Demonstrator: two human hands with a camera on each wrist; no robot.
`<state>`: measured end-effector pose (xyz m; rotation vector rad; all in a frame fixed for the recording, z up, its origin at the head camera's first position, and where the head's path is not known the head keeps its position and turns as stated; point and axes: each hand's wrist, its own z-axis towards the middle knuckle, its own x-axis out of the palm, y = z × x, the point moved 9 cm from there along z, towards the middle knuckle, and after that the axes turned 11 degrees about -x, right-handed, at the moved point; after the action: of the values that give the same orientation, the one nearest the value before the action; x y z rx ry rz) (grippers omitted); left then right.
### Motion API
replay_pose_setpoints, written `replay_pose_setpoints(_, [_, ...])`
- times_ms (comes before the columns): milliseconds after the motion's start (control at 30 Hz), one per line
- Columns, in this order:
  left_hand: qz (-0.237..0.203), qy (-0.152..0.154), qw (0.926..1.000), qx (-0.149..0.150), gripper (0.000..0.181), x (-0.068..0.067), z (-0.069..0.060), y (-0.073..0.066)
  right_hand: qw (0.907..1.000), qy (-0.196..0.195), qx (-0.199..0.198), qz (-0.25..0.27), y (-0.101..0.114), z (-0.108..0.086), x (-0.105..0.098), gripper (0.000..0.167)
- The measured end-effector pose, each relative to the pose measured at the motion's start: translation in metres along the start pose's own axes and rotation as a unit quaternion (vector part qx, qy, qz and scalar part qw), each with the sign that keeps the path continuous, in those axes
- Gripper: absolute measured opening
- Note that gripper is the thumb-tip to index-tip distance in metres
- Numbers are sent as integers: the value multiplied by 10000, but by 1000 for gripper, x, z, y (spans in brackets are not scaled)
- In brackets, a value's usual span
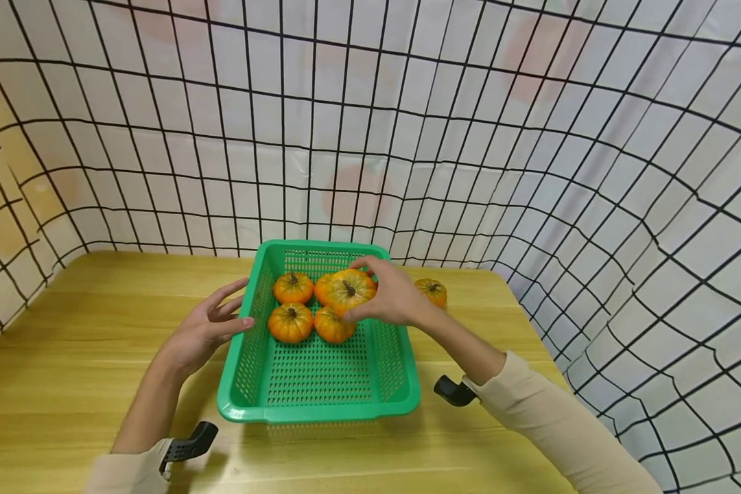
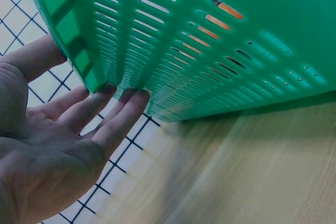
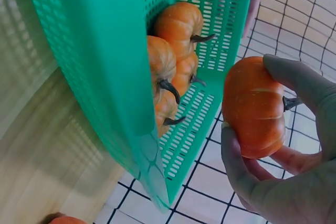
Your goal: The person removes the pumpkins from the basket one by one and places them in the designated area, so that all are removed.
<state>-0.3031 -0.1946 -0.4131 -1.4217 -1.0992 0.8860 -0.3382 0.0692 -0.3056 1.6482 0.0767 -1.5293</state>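
A black wire grid (image 1: 309, 149) bounds the work area at the rear and on both sides, with a white sheet (image 1: 333, 130) behind it. The wooden table (image 1: 68, 377) extends farther to the left of the basket than to the right, where its edge slants along the grid. The green basket (image 1: 315, 414) stands on this surface; its far rim lies near the grid, and its near rim has table in front of it. Perforated floor shows along the near half of the basket. The left hand (image 1: 206, 329) is at the left rim, fingers extended and spread, fingertips touching the wall from outside; its grip is wide. The right hand (image 1: 395, 291) enters over the right rim and holds the held pumpkin (image 1: 348, 288) between thumb and fingers, stem up, above the basket. The right wrist view shows a gap between it and the four pumpkins inside. These are grouped toward the far left: back-left pumpkin (image 1: 293, 287), front-left pumpkin (image 1: 291, 322), front-right pumpkin (image 1: 335, 326) and partly hidden back-right pumpkin (image 1: 322, 288). The outside pumpkin (image 1: 432, 291) rests on the table, right of the basket, near the far edge.
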Motion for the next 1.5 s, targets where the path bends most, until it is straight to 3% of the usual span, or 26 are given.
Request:
replay_pose_setpoints(400, [-18, -5, 10000, -17, 83, 0, 2, 3, 9972, -743, -11, 1, -18, -16, -22, 87])
replay_pose_setpoints(767, [16, -30, 10000, -34, 82, -1, 1, 3, 9890, -1479, -30, -13, -46, -34, -41, 75])
replay_pose_setpoints(1100, [17, -29, 10000, 7, 82, -1, 0, 1, 9701, -2403, 72, -341, -68, -50, -62, 76])
replay_pose_setpoints(1500, [-34, -1, 10000, 80, 80, -1, 1, 1, 9503, -3065, 359, -424, -105, -66, -73, 75])
